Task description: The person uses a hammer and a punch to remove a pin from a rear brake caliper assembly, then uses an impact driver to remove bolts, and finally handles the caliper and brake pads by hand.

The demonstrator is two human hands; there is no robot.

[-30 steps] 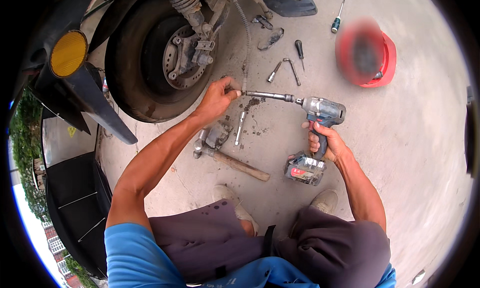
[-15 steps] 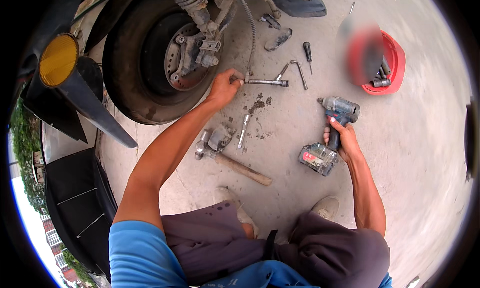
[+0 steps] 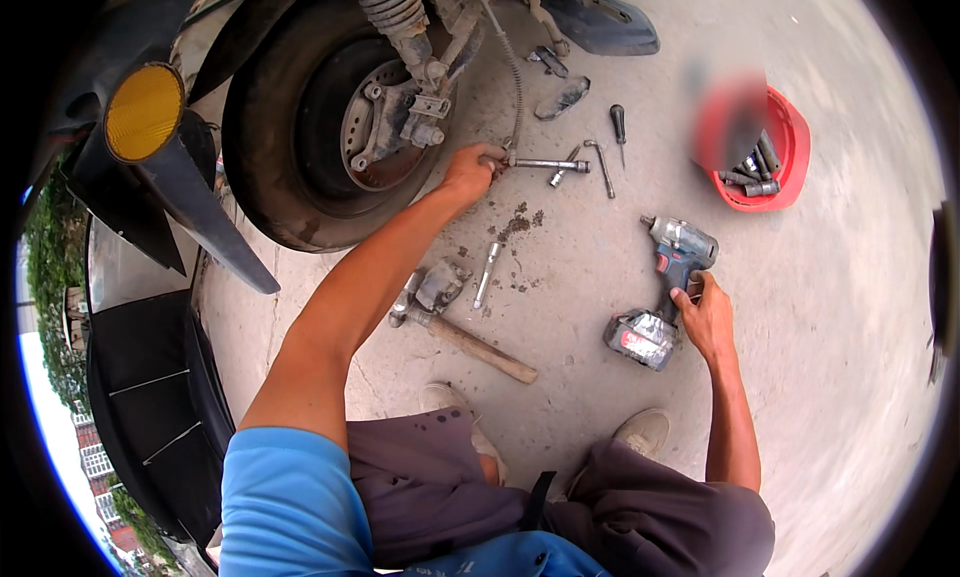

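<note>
My left hand is out beside the motorcycle wheel, fingers closed round one end of a metal socket wrench. The wrench points right, low over the concrete. A coiled-sleeve cable hangs down to the same spot, so the fingertips are partly hidden. At the right, a cordless impact wrench lies on its side on the ground. My right hand is at its grip, thumb and curled forefinger against the handle in a loose hold. A smaller socket tool and an L-shaped wrench lie near the socket wrench.
A wheel with brake disc stands at upper left, near an amber reflector. A hammer, metal tube and screwdriver lie on the concrete. A red helmet-like bowl holds several sockets, partly blurred.
My right hand has loosened round the impact wrench's grip, its fingers drawn back from the handle's left side. The whole view has shifted slightly; my left hand keeps hold of the socket wrench.
</note>
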